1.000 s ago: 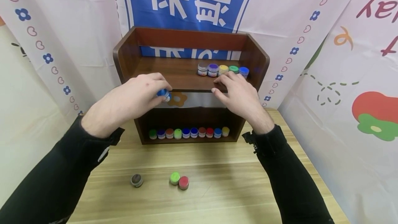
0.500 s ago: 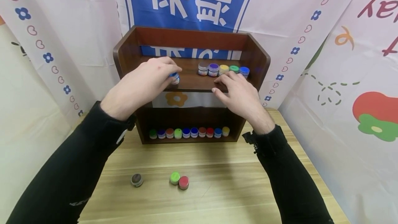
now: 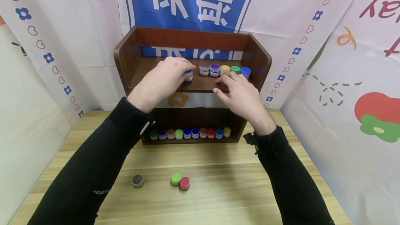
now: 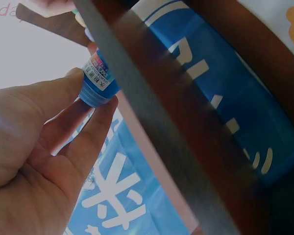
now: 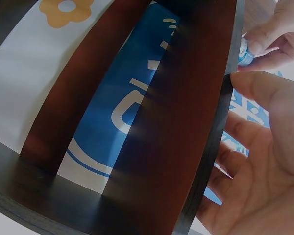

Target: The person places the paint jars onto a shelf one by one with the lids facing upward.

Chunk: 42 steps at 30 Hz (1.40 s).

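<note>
Between thumb and fingers, my left hand (image 3: 165,79) pinches a small blue-lidded paint jar (image 3: 189,76) above the upper shelf board (image 3: 200,85). The left wrist view shows that jar's printed label (image 4: 99,73) close to the board's edge. On the upper shelf, to the right of it, stands a row of paint jars: grey (image 3: 204,69), purple (image 3: 214,70), yellow (image 3: 224,69), green (image 3: 235,69) and blue (image 3: 245,72). My right hand (image 3: 242,94) rests at the shelf's front edge with loosely bent fingers, its thumb touching the edge in the right wrist view.
The brown two-tier rack (image 3: 125,53) stands on a wooden table (image 3: 218,190). Its lower shelf bears a row of several paint jars (image 3: 186,133). Nearer me lie a dark jar (image 3: 137,181), a green jar (image 3: 176,178) and a red jar (image 3: 184,183). Printed cloth (image 3: 281,13) hangs behind.
My left hand has carried the blue paint jar rightward and up, from the shelf's front edge to near the grey jar. The right hand has stayed in place.
</note>
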Motion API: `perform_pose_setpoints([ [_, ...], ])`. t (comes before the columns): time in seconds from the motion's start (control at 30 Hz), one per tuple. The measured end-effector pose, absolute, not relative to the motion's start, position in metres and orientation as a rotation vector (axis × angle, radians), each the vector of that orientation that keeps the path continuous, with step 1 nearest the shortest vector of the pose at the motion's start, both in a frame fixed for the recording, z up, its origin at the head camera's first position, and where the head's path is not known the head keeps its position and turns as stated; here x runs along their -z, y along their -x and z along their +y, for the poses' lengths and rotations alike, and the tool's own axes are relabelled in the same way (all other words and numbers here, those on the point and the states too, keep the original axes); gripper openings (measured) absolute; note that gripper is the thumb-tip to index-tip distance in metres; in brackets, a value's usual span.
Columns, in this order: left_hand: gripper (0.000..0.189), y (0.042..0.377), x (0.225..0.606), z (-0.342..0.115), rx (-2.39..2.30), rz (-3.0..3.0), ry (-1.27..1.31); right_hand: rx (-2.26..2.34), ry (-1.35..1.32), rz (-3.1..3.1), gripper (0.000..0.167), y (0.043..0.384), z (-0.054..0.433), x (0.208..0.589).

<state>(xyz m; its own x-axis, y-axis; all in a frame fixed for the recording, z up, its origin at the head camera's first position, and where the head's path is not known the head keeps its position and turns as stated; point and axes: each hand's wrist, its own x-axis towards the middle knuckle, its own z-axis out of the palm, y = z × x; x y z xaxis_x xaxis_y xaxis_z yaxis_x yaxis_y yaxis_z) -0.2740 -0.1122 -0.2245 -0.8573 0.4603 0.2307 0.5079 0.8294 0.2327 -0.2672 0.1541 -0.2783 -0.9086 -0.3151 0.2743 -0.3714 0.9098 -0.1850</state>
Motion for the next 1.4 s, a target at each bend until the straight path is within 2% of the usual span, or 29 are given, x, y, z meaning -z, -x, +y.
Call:
perform_pose_setpoints([
  [0.33, 0.043, 0.280, 0.234, -0.097, 0.447, -2.825, 0.776, -0.341, -0.516, -2.829, 0.049, 0.267, 0.155, 0.279],
  [0.7, 0.045, 0.276, 0.240, -0.104, 0.448, -2.784, 0.765, -0.346, -0.519, -2.831, 0.050, 0.266, 0.154, 0.279],
  [1.0, 0.041, 0.255, 0.243, -0.123, 0.489, -2.723, 0.819, -0.348, -0.506, -2.837, 0.050, 0.266, 0.154, 0.280],
  [1.4, 0.046, 0.220, 0.256, -0.146, 0.477, -2.732, 0.846, -0.341, -0.512, -2.832, 0.050, 0.266, 0.154, 0.279],
])
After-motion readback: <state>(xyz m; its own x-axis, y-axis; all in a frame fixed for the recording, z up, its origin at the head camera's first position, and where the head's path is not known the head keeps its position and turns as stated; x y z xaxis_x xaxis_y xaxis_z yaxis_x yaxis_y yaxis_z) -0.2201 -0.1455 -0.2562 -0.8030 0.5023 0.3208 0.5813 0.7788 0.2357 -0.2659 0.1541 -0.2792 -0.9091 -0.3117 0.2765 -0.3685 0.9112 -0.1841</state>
